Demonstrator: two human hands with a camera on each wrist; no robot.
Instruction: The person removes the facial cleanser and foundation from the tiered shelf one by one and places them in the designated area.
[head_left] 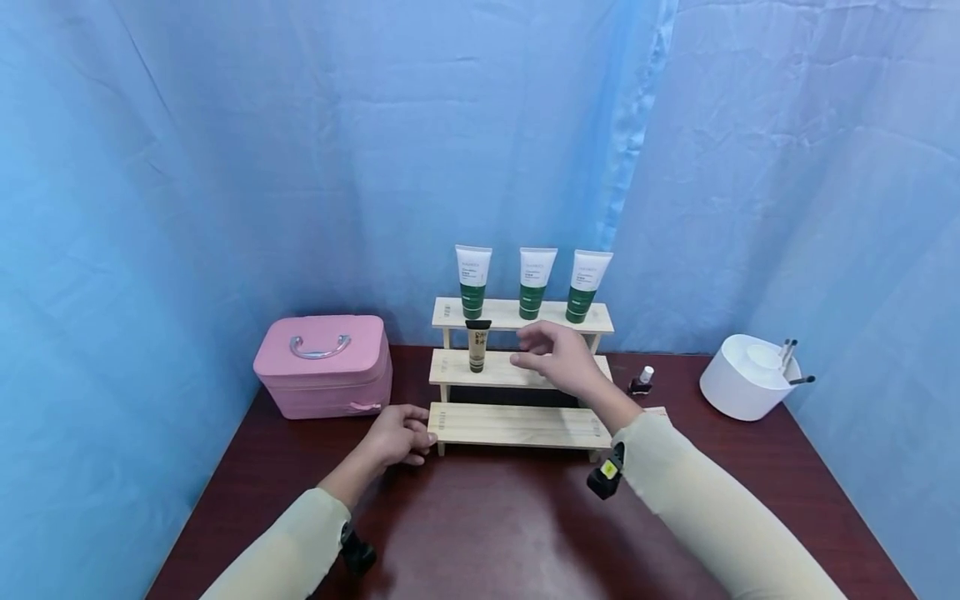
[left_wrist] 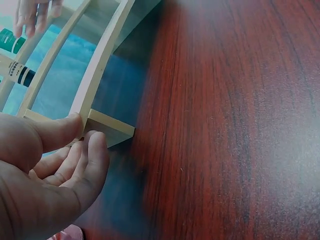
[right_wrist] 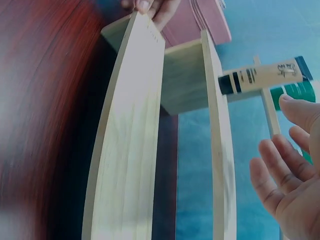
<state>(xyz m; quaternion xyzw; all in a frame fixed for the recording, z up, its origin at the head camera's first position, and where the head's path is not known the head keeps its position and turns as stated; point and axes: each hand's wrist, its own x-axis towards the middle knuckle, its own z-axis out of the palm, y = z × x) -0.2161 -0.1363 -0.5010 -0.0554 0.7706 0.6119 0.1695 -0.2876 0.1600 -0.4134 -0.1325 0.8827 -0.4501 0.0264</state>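
Observation:
A three-tier wooden display shelf (head_left: 517, 425) stands on the dark red table. My left hand (head_left: 397, 435) holds the left end of its lowest board, the thumb at the top edge and fingers below, as the left wrist view shows. Over the right part of the middle tier is my right hand (head_left: 558, 354), fingers loosely bent and nothing in them. To its left a small beige tube with a black end (head_left: 477, 346) stands upright on that tier. Three white-and-green tubes, at the left (head_left: 473, 282), middle (head_left: 536, 283) and right (head_left: 587, 286), stand along the top tier.
Left of the shelf sits a pink case (head_left: 322, 367) with a silver handle. A small dark bottle with a white cap (head_left: 641, 382) stands right of the shelf. Farther right is a white round holder (head_left: 738, 383) with brushes. Blue curtains (head_left: 480, 150) hang behind and at both sides.

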